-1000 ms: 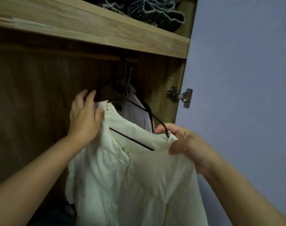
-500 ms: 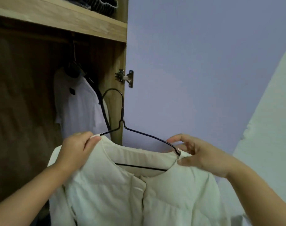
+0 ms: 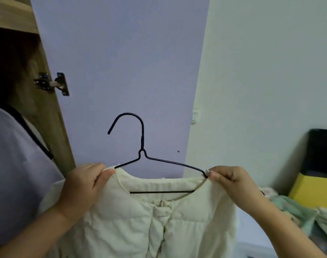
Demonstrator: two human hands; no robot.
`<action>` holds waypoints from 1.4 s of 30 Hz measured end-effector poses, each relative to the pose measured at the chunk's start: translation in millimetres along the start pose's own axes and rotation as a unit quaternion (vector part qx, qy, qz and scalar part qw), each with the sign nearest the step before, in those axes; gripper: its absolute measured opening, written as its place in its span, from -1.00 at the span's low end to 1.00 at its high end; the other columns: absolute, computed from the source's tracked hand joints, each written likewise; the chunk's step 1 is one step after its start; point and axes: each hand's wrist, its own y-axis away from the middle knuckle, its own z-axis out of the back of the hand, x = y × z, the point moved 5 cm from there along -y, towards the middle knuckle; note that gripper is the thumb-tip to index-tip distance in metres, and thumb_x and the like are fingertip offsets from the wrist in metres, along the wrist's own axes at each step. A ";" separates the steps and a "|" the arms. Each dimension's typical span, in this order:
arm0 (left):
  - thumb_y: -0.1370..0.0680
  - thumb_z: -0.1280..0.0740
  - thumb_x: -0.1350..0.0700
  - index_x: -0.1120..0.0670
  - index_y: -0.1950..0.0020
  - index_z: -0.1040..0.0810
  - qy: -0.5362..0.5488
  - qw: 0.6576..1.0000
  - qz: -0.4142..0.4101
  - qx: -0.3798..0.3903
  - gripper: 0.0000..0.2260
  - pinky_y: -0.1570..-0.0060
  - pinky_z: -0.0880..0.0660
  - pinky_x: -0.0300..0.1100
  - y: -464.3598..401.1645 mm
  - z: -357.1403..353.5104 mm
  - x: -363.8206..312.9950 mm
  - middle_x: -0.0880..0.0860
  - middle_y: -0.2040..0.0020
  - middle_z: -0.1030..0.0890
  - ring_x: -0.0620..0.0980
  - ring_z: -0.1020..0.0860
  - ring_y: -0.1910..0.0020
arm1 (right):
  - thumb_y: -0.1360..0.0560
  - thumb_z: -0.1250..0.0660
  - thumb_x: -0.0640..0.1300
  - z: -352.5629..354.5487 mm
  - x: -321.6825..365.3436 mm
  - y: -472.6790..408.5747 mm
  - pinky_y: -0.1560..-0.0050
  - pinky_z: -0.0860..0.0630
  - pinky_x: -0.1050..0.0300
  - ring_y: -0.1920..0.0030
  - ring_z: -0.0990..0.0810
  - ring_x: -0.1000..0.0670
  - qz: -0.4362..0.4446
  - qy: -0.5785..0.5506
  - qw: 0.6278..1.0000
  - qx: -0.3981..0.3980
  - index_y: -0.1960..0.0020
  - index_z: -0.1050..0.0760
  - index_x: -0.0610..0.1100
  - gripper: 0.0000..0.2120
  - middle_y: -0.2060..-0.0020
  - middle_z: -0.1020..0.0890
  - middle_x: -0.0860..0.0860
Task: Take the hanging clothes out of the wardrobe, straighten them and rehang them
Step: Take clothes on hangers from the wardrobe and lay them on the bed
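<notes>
Carried clear of the wardrobe (image 3: 52, 116) since a second ago, the cream quilted jacket (image 3: 140, 220) now hangs in front of the lilac door panel (image 3: 121, 71) rather than inside the cabinet, and the black wire hanger (image 3: 143, 146) stands with its hook free in the air, off the rail.

From the head camera: the left hand (image 3: 84, 187) grips the jacket's left shoulder, fingers curled over the cloth and thumb pressed at the neckline where the hanger's wire goes under the fabric. The right hand (image 3: 231, 180) pinches the other shoulder between thumb and fingers, right at the bend of the wire. Between the two hands the neckline sags open and the hanger's lower bar shows across it; below them the jacket's front placket hangs bunched.

Beyond the left hand, further left, the wardrobe's wooden side carries a metal hinge (image 3: 52, 84), and a pale garment (image 3: 15, 164) with a dark strap hangs in the opening. Above the right hand runs a pale wall (image 3: 270, 71) with a small switch (image 3: 195, 116) at its edge. Far to the right of that hand stand a black and yellow box (image 3: 315, 179) and some crumpled pale cloth (image 3: 293, 213).
</notes>
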 end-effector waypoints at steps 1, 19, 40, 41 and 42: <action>-0.63 -0.01 -0.12 0.19 0.50 -0.30 0.011 1.000 -0.018 0.001 -0.42 0.39 -0.15 -0.13 -3.7 -7.0 -10.3 0.09 0.56 -0.31 0.04 -0.25 0.39 | -0.48 -0.34 0.00 9.6 -2.6 10.3 0.28 -0.33 0.30 0.32 -0.42 0.19 0.000 0.008 1.000 -0.021 0.25 -0.57 -0.07 -0.80 0.40 -0.51 0.11; -0.57 0.02 -0.29 0.01 0.33 -0.18 0.339 0.922 -0.140 0.125 -0.56 0.43 -0.13 -0.26 -61.9 -145.3 -324.5 -0.16 0.53 -0.09 -0.11 -0.21 0.43 | -0.58 -0.19 -0.20 252.3 -29.4 239.0 0.44 -0.19 0.29 0.46 -0.33 0.11 -0.146 0.248 0.907 -0.309 0.31 -0.41 -0.31 -0.67 0.53 -0.35 0.10; -0.54 -0.02 -0.29 -0.14 0.40 -0.06 0.598 0.730 -0.303 0.134 -0.61 0.50 -0.10 -0.28 -62.8 -166.3 -784.3 -0.12 0.55 -0.10 -0.03 -0.16 0.48 | -0.50 -0.25 -0.04 451.7 14.8 561.9 0.20 -0.39 0.13 0.25 -0.48 -0.01 -0.293 0.198 0.777 -0.521 0.14 -0.59 0.00 -0.85 0.30 -0.56 -0.08; -0.54 -0.03 -0.28 -0.15 0.40 -0.06 0.607 0.719 -0.309 0.134 -0.62 0.50 -0.10 -0.28 -65.7 -168.1 -802.0 -0.11 0.55 -0.10 -0.03 -0.17 0.46 | -0.53 -0.27 -0.09 460.3 15.2 568.7 0.19 -0.40 0.13 0.24 -0.49 -0.02 -0.294 0.199 0.772 -0.528 0.13 -0.59 0.01 -0.87 0.29 -0.57 -0.06; -0.54 -0.04 -0.27 -0.15 0.40 -0.06 0.616 0.709 -0.316 0.133 -0.62 0.49 -0.10 -0.29 -68.7 -171.3 -819.4 -0.11 0.55 -0.11 -0.05 -0.19 0.44 | -0.51 -0.31 -0.05 468.6 14.9 573.9 0.17 -0.40 0.11 0.23 -0.48 -0.02 -0.295 0.199 0.770 -0.530 0.12 -0.59 0.01 -0.90 0.28 -0.58 -0.11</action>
